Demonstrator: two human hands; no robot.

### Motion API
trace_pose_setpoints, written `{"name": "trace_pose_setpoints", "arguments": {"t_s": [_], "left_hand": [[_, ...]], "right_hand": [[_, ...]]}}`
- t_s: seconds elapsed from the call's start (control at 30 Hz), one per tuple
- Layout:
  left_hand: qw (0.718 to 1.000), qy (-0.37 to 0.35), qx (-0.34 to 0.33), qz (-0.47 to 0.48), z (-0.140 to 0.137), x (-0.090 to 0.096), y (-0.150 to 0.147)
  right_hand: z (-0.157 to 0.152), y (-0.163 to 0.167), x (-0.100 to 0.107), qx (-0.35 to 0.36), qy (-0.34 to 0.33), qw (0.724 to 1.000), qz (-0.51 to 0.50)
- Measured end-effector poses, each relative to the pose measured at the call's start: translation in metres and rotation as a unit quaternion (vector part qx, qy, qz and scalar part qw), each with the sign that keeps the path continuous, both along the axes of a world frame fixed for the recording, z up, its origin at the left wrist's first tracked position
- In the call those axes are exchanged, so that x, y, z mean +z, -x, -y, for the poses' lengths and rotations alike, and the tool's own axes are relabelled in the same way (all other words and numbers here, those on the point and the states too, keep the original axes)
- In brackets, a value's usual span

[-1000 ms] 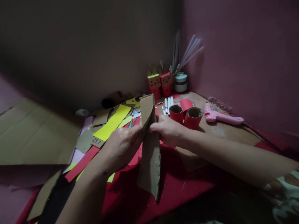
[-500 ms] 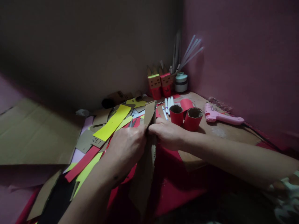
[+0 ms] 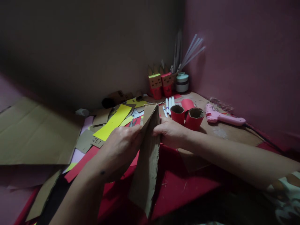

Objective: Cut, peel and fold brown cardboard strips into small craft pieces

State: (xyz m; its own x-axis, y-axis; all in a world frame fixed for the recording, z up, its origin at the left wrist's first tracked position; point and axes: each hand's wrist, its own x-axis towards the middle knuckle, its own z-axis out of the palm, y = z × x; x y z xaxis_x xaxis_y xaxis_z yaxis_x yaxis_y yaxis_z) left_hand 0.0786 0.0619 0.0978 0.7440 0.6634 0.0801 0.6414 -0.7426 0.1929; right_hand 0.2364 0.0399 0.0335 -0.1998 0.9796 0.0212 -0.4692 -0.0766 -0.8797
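Note:
A long piece of cardboard [image 3: 146, 170], folded or splitting along its length, stands between my hands above the red table surface. My left hand [image 3: 125, 140] grips its left side, fingers closed with the knuckles upward. On its right edge my right hand [image 3: 172, 132] is closed too, the thumb lying over the cardboard's face. The two layers part at the top and open toward me. Behind the cardboard, scissors [image 3: 133, 122] lie partly hidden among paper scraps. Close beyond my right hand stand red paper-covered tubes [image 3: 177, 115].
Yellow paper [image 3: 113, 123], a red strip [image 3: 82, 164] and cardboard scraps crowd the left. A large cardboard sheet [image 3: 37, 134] is at far left. Markers [image 3: 170, 104], a pink glue gun [image 3: 222, 117], a lidded jar [image 3: 182, 82] and red figures with faces [image 3: 155, 86] lie toward the back and right.
My hands have moved apart, the left one leftward and the right one slightly rightward. The cardboard's layers have spread wider, and more of its inner face shows.

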Motion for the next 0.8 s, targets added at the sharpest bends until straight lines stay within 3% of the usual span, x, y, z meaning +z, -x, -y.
{"name": "trace_pose_setpoints", "arguments": {"t_s": [0.07,0.17,0.3,0.43,0.57,0.8], "left_hand": [[1.000,0.002,0.012,0.005,0.000,0.000,-0.001],[0.998,0.006,0.055,-0.021,0.002,0.003,-0.007],[0.987,-0.056,0.123,-0.083,0.010,0.007,-0.020],[0.983,-0.107,0.069,-0.135,0.018,0.006,-0.026],[0.979,-0.133,0.046,-0.150,0.017,0.005,-0.025],[0.996,-0.058,0.066,-0.031,0.005,0.003,-0.016]], "right_hand": [[0.000,0.000,0.001,0.001,0.012,1.000,0.014],[0.005,0.002,0.006,-0.023,-0.007,0.993,0.112],[0.016,0.004,0.017,-0.046,-0.041,0.981,0.185],[0.015,0.002,0.022,-0.058,-0.048,0.982,0.171],[0.005,-0.003,0.019,-0.076,-0.083,0.990,0.089],[-0.003,-0.005,0.009,-0.047,-0.039,0.998,0.031]]}}
